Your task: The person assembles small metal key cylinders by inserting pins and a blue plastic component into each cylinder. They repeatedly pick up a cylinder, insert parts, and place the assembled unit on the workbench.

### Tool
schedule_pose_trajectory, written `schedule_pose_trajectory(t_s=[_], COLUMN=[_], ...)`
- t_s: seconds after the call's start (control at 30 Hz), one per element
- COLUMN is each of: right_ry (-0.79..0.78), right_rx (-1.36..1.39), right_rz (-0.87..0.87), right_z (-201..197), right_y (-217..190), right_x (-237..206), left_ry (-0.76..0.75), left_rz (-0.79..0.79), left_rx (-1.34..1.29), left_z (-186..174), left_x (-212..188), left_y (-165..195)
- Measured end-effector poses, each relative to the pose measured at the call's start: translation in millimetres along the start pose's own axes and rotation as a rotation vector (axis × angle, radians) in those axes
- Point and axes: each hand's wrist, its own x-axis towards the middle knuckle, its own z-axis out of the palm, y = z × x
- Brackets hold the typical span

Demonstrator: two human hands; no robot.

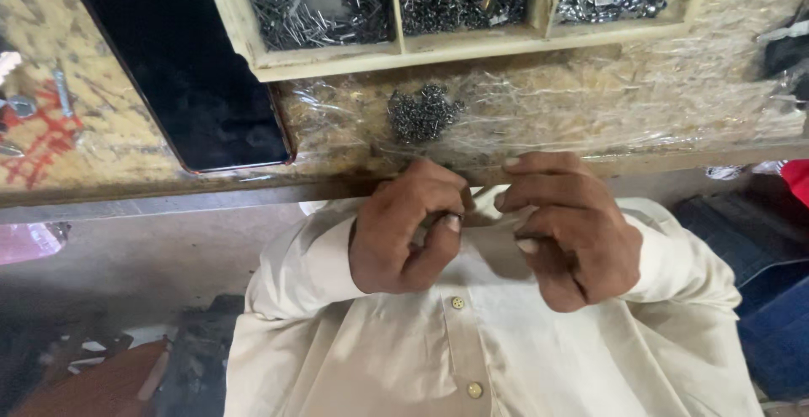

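Two hands meet at bench edge (539,163): left hand (404,227) and right hand (569,227) curl, fingertips pinching tiny part, mostly hidden between them. Judged fitting step; next needs piece from small pile (424,114).

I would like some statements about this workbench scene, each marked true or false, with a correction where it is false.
1. The left hand and the right hand are close together in front of the cream shirt. True.
2. The wooden tray has compartments filled with wooden beads. False: they hold small metal parts.
3. A small pile of dark metal pieces lies on the plastic-covered bench, outside the tray. True.
4. The dark phone stands upright. False: it lies flat, screen dark.
5. The right hand rests in the tray. False: it is below the bench edge.
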Motion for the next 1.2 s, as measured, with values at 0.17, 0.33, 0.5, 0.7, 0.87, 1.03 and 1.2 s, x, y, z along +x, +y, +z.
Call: schedule_pose_trajectory(t_s=[0.17,0.33,0.5,0.7,0.87,1.03,1.2], right_ry=[0.131,0.174,0.224,0.115,0.021,0.038,0.135], right_rx=[0.036,0.163,0.104,0.124,0.181,0.142,-0.447], right_rz=[-0.028,-0.036,-0.003,0.099,0.183,0.03,0.023], right_z=[23,29,33,19,2,1,-7], right_y=[-8,-9,4,-1,-5,-6,-14], right_x=[-6,7,-11,-4,17,14,24], left_ry=[-0.093,0.032,0.033,0.025,-0.012,-0.004,0.105], left_rz=[-0.162,-0.048,-0.257,-0.382,-0.613,-0.254,-0.061], left_rx=[-0.1,0.003,-0.077,-0.214,-0.453,-0.097,0.03], left_z=[2,14,19,14,5,5,14], left_x=[1,4,3,1,4,2,2], left_y=[9,7,9,16,14,16,9])
